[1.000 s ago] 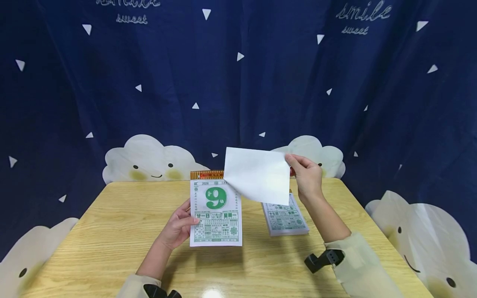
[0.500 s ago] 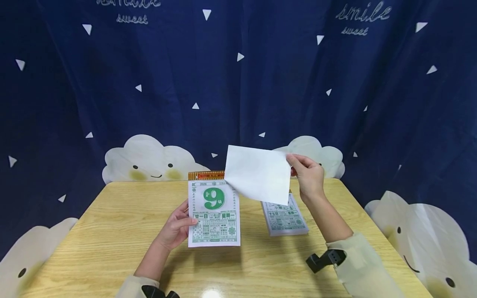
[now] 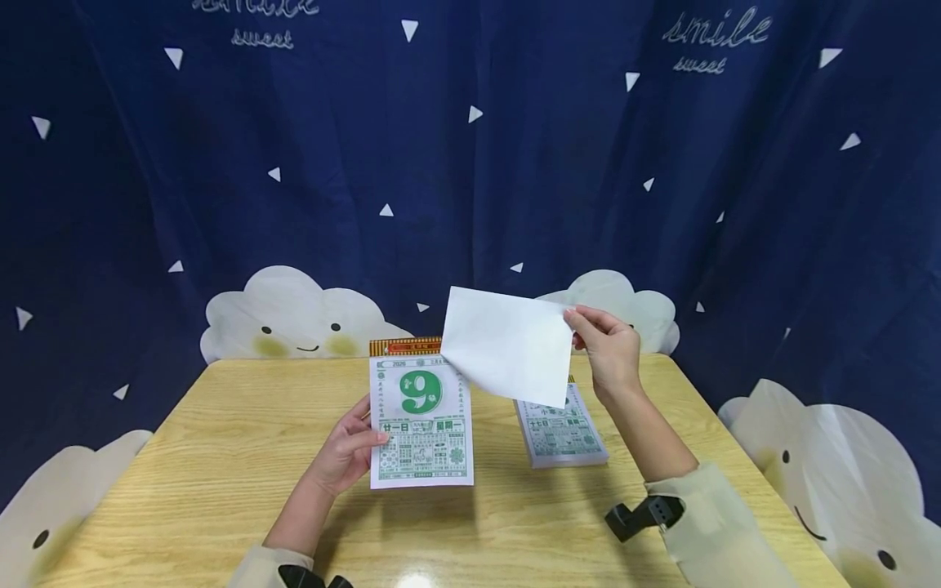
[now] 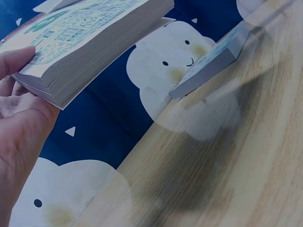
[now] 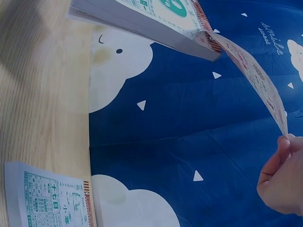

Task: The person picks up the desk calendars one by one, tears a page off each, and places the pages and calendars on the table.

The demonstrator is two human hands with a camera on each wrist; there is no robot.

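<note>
Lifting a calendar page
My left hand (image 3: 344, 454) grips the calendar (image 3: 421, 425); my right hand (image 3: 607, 351) pinches its raised page (image 3: 507, 345), stack (image 3: 561, 429) at 4 o'clock.

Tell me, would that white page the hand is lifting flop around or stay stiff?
Probably floppy: the page is one thin sheet, and it curves where the right hand pinches its corner. It likely weighs almost nothing. It may tear easily, since its other end is still joined to the thick calendar pad that the left hand holds.
</note>
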